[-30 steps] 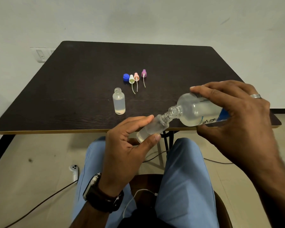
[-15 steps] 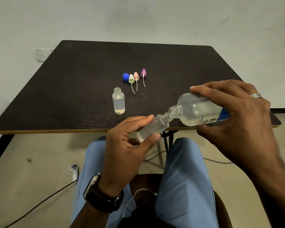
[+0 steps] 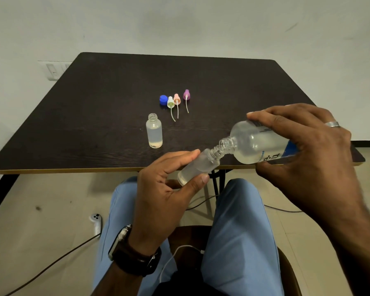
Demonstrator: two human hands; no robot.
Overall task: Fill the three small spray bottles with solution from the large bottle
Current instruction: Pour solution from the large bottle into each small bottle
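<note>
Head view: my left hand [image 3: 162, 189] is wrapped around a small spray bottle [image 3: 198, 167], thumb and fingers closed on its body, tilted with the neck up-right, held in the air just off the near table [image 3: 94, 92] edge. My right hand [image 3: 303, 150] grips the large bottle [image 3: 256, 144], tipped nearly horizontal, mouth touching the small bottle's open neck. Clear liquid sits in both. Can't tell if a stream is running.

Second small bottle [image 3: 154, 131] stands upright on the table, uncapped, mostly full. Behind it, in a row: blue cap [image 3: 163, 100], then white [image 3: 170, 102], pink [image 3: 176, 99] and purple spray tops [image 3: 186, 95], dip tubes pointing toward me. Third small bottle not visible.
</note>
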